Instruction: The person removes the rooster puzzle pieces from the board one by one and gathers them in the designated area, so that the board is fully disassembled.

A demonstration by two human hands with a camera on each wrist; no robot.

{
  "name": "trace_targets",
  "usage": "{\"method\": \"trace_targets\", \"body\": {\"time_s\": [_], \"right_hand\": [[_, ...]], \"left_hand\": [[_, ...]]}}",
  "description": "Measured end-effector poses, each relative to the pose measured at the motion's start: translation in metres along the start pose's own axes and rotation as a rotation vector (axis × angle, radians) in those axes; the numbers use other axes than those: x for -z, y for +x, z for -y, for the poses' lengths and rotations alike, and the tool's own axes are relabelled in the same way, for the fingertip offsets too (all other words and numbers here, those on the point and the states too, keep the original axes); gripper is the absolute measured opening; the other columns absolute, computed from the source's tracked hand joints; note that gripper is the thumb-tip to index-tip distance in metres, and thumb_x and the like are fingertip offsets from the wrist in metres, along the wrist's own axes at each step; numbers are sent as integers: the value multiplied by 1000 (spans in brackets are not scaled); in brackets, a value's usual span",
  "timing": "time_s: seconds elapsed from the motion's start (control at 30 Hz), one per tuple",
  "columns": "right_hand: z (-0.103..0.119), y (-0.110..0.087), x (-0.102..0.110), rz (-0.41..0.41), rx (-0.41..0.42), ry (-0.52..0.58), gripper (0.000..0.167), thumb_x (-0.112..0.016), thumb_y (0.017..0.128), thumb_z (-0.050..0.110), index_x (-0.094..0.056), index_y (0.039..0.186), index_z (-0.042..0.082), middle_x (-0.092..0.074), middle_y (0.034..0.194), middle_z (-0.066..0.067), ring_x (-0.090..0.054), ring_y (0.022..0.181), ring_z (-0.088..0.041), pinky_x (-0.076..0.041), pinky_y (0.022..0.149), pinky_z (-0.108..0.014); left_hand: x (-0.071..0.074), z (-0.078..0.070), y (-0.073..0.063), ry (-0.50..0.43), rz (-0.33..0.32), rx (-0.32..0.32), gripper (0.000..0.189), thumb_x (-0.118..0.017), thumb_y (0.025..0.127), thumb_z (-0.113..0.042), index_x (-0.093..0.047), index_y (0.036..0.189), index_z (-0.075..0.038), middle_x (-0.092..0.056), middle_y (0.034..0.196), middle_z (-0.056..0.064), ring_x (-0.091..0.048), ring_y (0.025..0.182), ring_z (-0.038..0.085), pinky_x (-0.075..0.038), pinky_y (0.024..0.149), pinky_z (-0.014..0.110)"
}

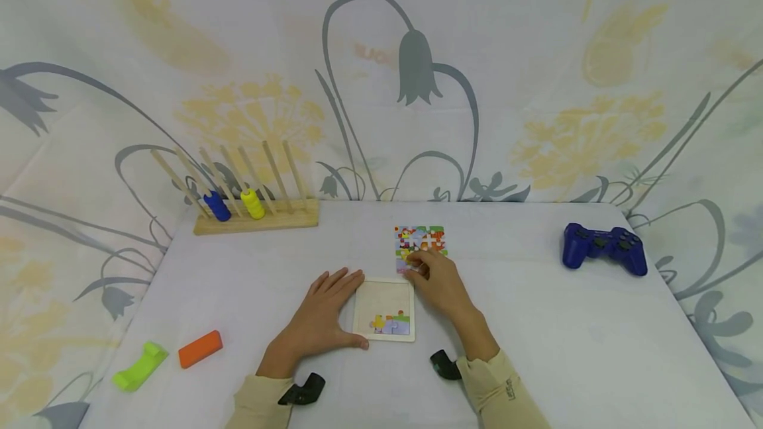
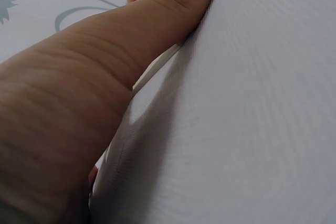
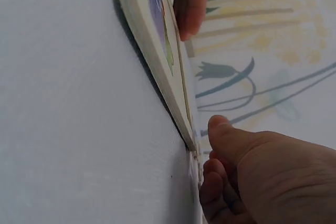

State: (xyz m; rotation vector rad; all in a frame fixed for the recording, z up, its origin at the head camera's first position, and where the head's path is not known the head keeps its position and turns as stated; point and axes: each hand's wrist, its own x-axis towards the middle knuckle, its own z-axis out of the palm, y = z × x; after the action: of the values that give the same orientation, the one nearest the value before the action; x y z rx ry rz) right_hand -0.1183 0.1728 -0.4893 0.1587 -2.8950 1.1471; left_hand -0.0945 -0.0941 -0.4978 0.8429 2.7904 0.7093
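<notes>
A square pale wooden puzzle tray [image 1: 384, 296] lies in front of me, several joined puzzle pieces [image 1: 393, 325] in its lower right corner. My left hand [image 1: 324, 313] is spread along the tray's left side, fingertips at the upper corner and thumb at the lower one. In the left wrist view the thumb [image 2: 163, 9] lies straight along the edge. Just past the tray is a colourful block of puzzle pieces [image 1: 434, 234]. Over its near part, my right hand [image 1: 440, 283] bends its fingers, fingertips right at the pieces; I cannot tell whether it pinches one.
At the back left stands a wooden peg rack [image 1: 280, 218] with blue beads [image 1: 217, 206] and yellow beads [image 1: 253, 204]. A green block [image 1: 140, 367] and an orange block [image 1: 200, 349] lie at the front left. A blue game controller [image 1: 603, 247] rests at the far right.
</notes>
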Motion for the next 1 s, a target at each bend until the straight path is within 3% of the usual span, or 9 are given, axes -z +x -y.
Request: {"method": "trace_targets", "body": {"time_s": [0.1,0.33,0.47,0.73,1.0], "right_hand": [[6,-6,1,35,18,6,27,-80,89,17,-74,114,9,-66,95,2,-55,78,-8,-48,69,-22],[28,-32,0,262,127,15,34,-82,87,21,-73,116,8,-62,92,5,-52,74,-4,-47,65,-18],[36,-41,-2,342,186,-35,40,-85,84,24,-72,117,5,-60,91,5,-50,72,-1,-47,65,-18],[43,-45,-6,387,227,-115,38,-87,81,26,-76,112,5,-59,88,8,-47,75,-1,-46,69,-18],[49,-47,-5,381,241,-110,31,-87,80,22,-77,105,7,-60,86,7,-48,74,-1,-46,68,-19]], "left_hand": [[1,0,0,14,-3,-10,121,-84,63,-72,-37,160,-15,-38,165,0,-28,156,27,-18,128,55],[0,3,-2,43,-8,-19,120,-81,66,-74,-36,160,-16,-38,165,1,-28,156,28,-20,128,55],[-2,4,0,38,-9,-34,120,-81,66,-73,-34,161,-16,-37,166,1,-28,156,28,-20,128,55],[0,1,0,22,-1,-29,121,-82,66,-72,-35,161,-15,-38,165,3,-29,156,29,-19,128,55],[0,1,1,26,-5,-32,121,-82,65,-72,-36,160,-14,-38,165,3,-29,156,29,-20,128,56]]}}
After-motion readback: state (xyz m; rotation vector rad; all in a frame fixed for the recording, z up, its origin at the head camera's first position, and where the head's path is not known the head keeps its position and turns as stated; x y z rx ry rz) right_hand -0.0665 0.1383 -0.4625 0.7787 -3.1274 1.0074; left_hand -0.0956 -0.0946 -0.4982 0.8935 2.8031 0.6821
